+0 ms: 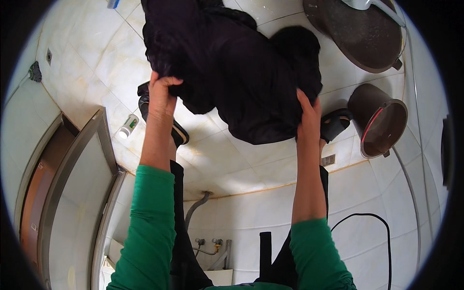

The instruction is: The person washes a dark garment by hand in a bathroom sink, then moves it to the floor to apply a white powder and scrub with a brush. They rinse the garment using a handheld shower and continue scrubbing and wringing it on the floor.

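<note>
A large, dark black garment [232,72] hangs bunched in front of me, stretched between my two hands; its exact kind does not show. At its left edge, my left hand [163,94] is closed on the fabric, thumb on top. My right hand [309,115] grips the right edge, its fingers partly hidden by the cloth. The garment's lower edge sags in folds between the hands, and its far end runs out at the top of the view. Beneath it, my feet in black slippers [334,124] stand apart on the tiles.
To the right stand a brown bucket [360,108] and, farther off, a wide brown basin [374,53] with a white shower head [360,4] above it. A white-and-green bottle [128,126] lies left, near a framed door [72,193]. A grey drain hose [195,210] meets the floor behind me.
</note>
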